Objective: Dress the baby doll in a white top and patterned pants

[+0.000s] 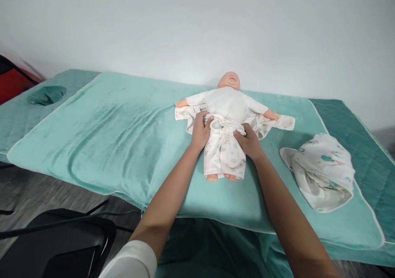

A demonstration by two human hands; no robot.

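A baby doll [227, 101] in a plain white top lies on its back, head toward the wall, arms spread. Patterned white trousers [225, 150] cover its legs, and only the feet show below the cuffs. At the waist on the left, my left hand [201, 130] is closed on the trousers' waistband, thumb up. My right hand [248, 141] pinches the waistband on the other side. A patterned jacket [285, 122] is spread out beneath the doll, its sleeves sticking out past both arms.
A bundled patterned cloth [327, 167] lies to the right on the green sheet [123, 121]. The bed has a face hole [47, 95] at its left end. A white wall [185, 27] stands behind, and a black chair [58, 241] is at lower left.
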